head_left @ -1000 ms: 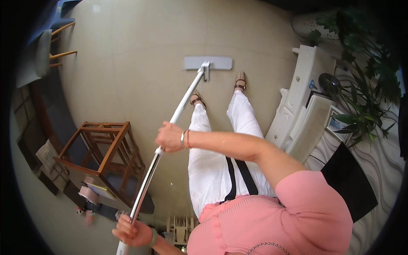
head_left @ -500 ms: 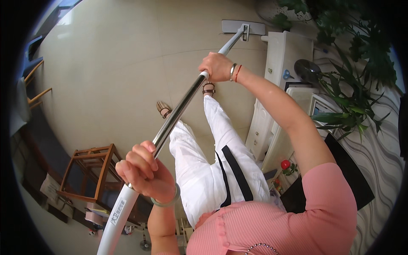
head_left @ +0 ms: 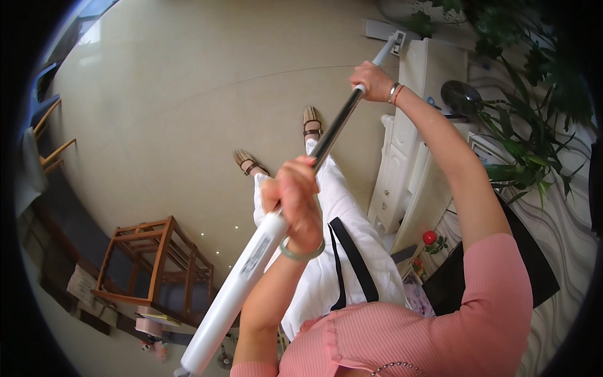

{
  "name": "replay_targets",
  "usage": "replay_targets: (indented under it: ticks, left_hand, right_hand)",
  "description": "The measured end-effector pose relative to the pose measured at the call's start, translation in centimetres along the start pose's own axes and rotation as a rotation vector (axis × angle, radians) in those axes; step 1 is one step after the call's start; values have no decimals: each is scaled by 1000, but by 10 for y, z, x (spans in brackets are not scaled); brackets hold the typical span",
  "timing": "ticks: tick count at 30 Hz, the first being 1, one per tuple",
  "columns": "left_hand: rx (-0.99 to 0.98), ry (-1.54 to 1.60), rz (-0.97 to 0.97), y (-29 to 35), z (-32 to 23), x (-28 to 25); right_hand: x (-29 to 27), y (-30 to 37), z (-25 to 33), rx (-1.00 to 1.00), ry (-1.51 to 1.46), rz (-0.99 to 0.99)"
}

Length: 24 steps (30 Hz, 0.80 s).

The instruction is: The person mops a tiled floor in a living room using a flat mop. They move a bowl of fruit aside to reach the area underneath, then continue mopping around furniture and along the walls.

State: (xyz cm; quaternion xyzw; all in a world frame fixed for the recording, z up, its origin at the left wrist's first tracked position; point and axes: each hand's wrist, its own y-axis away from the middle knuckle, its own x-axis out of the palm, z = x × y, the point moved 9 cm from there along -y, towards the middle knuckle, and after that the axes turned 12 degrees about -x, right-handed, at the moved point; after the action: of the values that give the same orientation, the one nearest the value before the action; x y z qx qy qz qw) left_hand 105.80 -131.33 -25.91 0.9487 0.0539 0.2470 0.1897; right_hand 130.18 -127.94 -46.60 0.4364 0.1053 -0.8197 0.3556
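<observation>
A flat mop with a white grip and a shiny metal pole slants across the view from lower left to upper right. My left hand, slightly blurred and with a pale bangle at its wrist, is closed round the pole just above the white grip. Farther up, my right hand wraps the pole near its pale lower section. The grey-white mop head lies on the tiled floor at the far right, beside a white cabinet; its right part is partly hidden by the pole joint.
White cabinets line the right side, with leafy plants, a dark round fan-like object and a red flower. A wooden frame stool stands at left. My sandalled feet are on the floor below the pole.
Both hands and the mop have moved right, and the mop head has slid right toward the cabinet and plants. My right foot shows more fully now.
</observation>
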Motion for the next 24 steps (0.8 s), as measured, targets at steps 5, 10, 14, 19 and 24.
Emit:
replay_targets:
  ticks: [5,10,14,19,24]
  left_hand:
    - [-139,42,18,9,35,-58]
    - [-159,-14,61,41,39,-103]
    - [-168,47,17,35,6,-167]
    - [-152,-103,-73,66,-77,-251]
    - [-84,-200,-293,117,-203,-336]
  right_hand:
    - [44,-5,1,119,61,215]
    - [85,0,16,239,121,377]
    - [103,-50,63,112,56,171]
    - [110,-135,171,-86,46,-130]
    - [137,-209,313,-67,8,-314]
